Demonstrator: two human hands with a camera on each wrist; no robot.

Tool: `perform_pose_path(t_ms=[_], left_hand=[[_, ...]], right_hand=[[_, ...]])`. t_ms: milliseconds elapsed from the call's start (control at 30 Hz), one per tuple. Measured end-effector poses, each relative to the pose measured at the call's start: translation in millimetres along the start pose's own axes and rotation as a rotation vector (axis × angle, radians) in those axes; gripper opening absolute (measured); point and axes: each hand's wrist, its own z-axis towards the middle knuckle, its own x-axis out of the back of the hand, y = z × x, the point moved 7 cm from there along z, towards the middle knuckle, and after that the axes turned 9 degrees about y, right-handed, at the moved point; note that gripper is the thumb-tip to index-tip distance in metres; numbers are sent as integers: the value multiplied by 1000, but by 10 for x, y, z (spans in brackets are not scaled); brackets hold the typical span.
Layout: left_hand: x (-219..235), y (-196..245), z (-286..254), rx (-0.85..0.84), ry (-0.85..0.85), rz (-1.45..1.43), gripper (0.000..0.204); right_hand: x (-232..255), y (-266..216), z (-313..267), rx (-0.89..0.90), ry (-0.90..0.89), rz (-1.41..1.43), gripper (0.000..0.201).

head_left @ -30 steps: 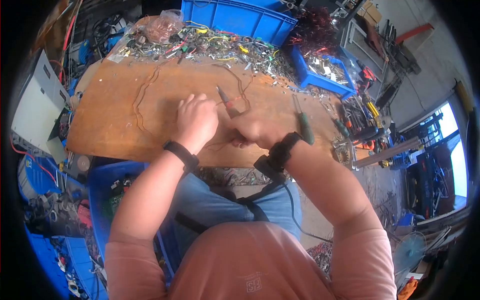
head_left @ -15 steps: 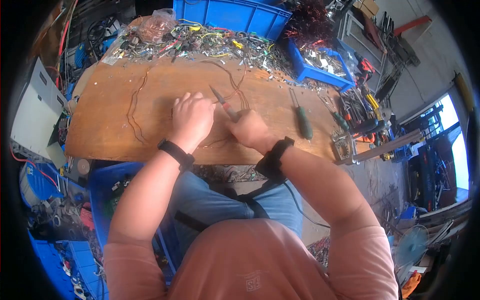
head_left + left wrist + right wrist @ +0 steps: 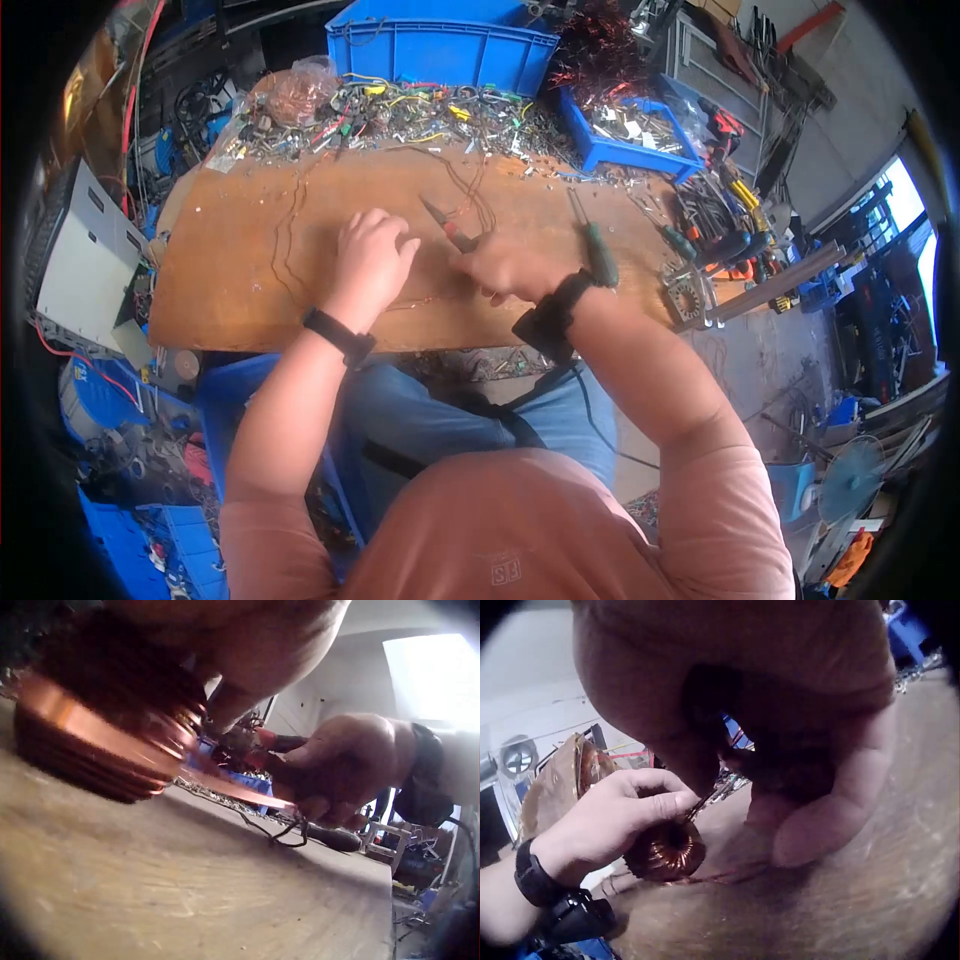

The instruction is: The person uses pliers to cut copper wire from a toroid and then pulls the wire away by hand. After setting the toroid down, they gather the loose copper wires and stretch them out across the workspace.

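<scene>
In the head view my left hand (image 3: 370, 262) is low over the wooden table, and the right wrist view shows it gripping a copper-wound ring coil (image 3: 667, 855), thumb against its top edge. The coil (image 3: 105, 742) fills the left side of the left wrist view. My right hand (image 3: 507, 268) holds a pointed tool (image 3: 440, 220) with a red part, its tip directed up and left. A copper strand (image 3: 247, 795) stretches from the coil to the fingers of my right hand (image 3: 345, 761). Whether they pinch its end cannot be told.
Thin wires (image 3: 285, 230) lie left on the table (image 3: 220, 270), others (image 3: 470, 185) beyond the tool. A green-handled screwdriver (image 3: 600, 255) is at right. Scrap pieces (image 3: 390, 120) and a blue bin (image 3: 440, 55) stand behind; a small blue tray (image 3: 635, 155) is back right.
The hands have drawn slightly apart, the left one shifting leftward with its thumb further out. The tool remains in my right hand. The head view has shifted a little.
</scene>
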Motion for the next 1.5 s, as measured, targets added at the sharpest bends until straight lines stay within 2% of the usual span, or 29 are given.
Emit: perform_pose_path(t_ms=[67,100,200,300,400,433,533,567,633,700,733,767,800,867,900,967,1000,1033,1067,1133,1233,1333,1367,1467,1500], left_hand=[[215,233,-13,-79,65,-15,19],[273,395,-59,-166,45,-56,22],[129,664,-354,-135,-211,-31,19],[-64,621,-493,-149,-251,199,15],[-184,497,-549,-112,-302,152,12],[-145,535,-524,-167,-241,90,13],[-162,499,-494,-105,-275,-20,12],[-138,519,-472,-91,-269,-49,11],[-80,561,-464,-112,-231,-25,11],[-56,559,-479,-78,-219,30,10],[-69,536,-494,-49,-220,16,10],[-76,496,-514,-15,-218,3,10],[-80,465,-530,17,-214,-8,9],[-43,486,-520,32,-207,3,9],[-22,488,-515,41,-201,10,8],[-27,470,-530,57,-192,-5,8],[-32,468,-545,61,-189,-13,8],[-44,469,-561,61,-194,-14,8],[-56,471,-569,60,-197,-12,7],[-55,470,-575,57,-198,-14,7],[-47,492,-603,55,-195,-29,7],[-18,512,-606,67,-224,-4,7],[-20,509,-603,65,-218,8,8],[-43,483,-619,93,-257,5,10],[-43,489,-620,75,-244,13,9]], right_hand=[[-25,-50,-54,-16,-11,48,51],[-29,-76,-80,-26,-19,71,53],[-28,-147,-118,-18,-25,84,51],[-69,-79,-70,54,29,78,49],[-15,0,-136,91,27,-2,47],[52,-98,-251,163,-21,-108,40],[20,28,-191,230,-54,-233,35],[93,32,-289,265,-20,-239,36],[166,88,-414,255,-104,-228,35],[264,261,-499,148,-196,-209,35],[400,267,-660,240,-196,-169,34],[344,544,-553,207,-253,-171,35],[389,734,-519,359,-189,-184,38],[797,689,-931,156,-219,-121,46],[1014,678,-1052,17,-96,-41,42],[1337,859,-995,-76,91,-163,43],[1495,1030,-859,168,314,-259,43],[1603,1150,-805,-107,266,-282,43],[1680,1283,-731,-205,306,-313,42],[1744,1483,-525,-156,350,-481,40],[1717,1792,-198,72,442,-790,39],[1713,1923,-66,-99,465,-760,36],[1710,1890,-79,-73,520,-771,34],[1703,1397,-265,59,793,-889,35],[1655,1235,-328,107,789,-776,35]])
